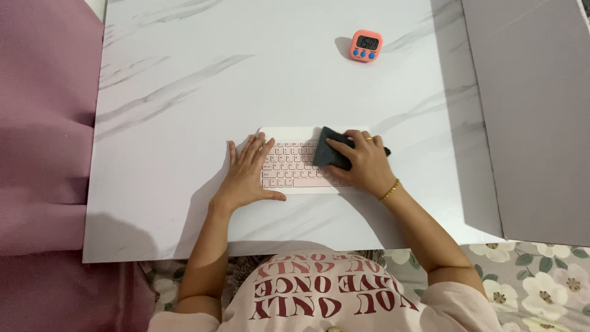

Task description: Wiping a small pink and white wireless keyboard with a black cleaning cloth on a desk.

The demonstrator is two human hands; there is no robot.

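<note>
your white marble-look table fills the view, mauve fabric left. at its near middle lies the pale pink keyboard; your left hand rests flat on its left end, your right hand presses a dark cloth onto its right. a coral timer sits far right.

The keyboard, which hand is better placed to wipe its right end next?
Right, probably. The right hand already presses the dark cloth on the keyboard at that end, while the left hand lies flat on the left end.

Bare tabletop; timer far right
</note>
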